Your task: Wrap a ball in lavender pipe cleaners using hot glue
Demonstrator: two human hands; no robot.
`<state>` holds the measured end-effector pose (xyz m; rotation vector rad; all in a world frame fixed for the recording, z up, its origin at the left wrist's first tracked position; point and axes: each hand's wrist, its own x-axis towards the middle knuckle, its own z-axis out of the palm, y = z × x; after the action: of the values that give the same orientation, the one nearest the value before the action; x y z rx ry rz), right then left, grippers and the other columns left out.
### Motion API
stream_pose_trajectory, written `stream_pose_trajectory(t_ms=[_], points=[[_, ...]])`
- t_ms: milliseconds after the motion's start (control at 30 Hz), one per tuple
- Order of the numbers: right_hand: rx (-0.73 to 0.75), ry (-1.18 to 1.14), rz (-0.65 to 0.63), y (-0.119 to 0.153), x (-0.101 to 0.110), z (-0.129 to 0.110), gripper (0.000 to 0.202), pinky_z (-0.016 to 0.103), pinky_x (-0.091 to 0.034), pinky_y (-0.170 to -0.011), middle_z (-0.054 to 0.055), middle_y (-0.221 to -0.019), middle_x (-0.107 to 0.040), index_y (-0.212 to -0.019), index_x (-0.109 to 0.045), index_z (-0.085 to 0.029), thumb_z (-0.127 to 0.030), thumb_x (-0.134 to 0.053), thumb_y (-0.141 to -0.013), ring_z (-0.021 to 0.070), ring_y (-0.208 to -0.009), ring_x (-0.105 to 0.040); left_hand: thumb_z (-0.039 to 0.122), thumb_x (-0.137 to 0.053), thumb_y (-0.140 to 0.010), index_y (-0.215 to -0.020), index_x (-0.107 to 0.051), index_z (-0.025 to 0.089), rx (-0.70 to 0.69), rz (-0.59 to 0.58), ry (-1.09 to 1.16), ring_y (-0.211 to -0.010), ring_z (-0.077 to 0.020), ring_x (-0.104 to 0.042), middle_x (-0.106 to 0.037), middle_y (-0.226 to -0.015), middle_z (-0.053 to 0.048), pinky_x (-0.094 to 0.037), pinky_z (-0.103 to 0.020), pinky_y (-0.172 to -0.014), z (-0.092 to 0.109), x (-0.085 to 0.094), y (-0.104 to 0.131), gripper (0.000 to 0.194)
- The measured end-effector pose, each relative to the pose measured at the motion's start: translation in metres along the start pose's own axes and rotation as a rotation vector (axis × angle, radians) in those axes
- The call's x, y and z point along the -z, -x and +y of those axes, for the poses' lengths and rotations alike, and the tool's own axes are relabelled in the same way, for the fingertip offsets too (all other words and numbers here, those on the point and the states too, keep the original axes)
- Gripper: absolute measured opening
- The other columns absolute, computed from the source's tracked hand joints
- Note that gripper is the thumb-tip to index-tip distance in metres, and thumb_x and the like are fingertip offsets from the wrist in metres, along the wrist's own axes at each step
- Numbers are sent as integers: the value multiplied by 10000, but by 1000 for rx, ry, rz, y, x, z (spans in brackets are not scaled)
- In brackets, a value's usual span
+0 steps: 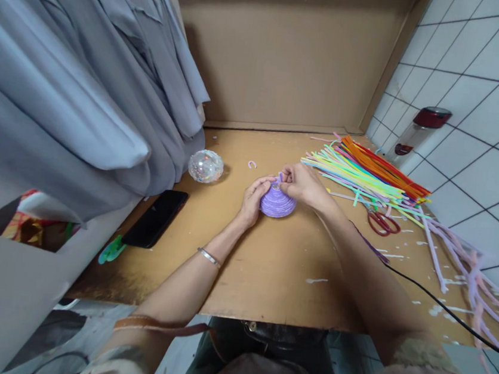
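Observation:
A purple coiled piece, round and ridged like wound pipe cleaner, rests between my hands over the middle of the wooden table. My left hand holds its left side with the fingers against its upper edge. At its top, my right hand pinches a short purple end that sticks up. A small pale pink curved scrap lies on the table beyond my left hand. The underside of the purple piece is hidden.
A clear faceted bowl and a black phone lie left, beside a grey cloth. Colourful pipe cleaners, red-handled scissors and a lidded bottle are right. A black cable crosses the right side.

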<state>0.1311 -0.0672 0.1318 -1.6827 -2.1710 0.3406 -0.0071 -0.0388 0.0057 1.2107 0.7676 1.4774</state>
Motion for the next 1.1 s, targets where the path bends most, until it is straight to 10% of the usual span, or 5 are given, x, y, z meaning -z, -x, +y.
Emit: stream_pose_trajectory(t_ms=[1100], points=[[28,-231,16,-10,-3,24,116,237,-356,-587,-19,-665,-600,-819,-657,-163,-184,-683,-708,117,-619,-528,422,-784,-674,-968,-733,194,3,-3,-36,-1211,-270,-617,-712,-1243,-86,-438,-354,-1052,1,1,1,376]])
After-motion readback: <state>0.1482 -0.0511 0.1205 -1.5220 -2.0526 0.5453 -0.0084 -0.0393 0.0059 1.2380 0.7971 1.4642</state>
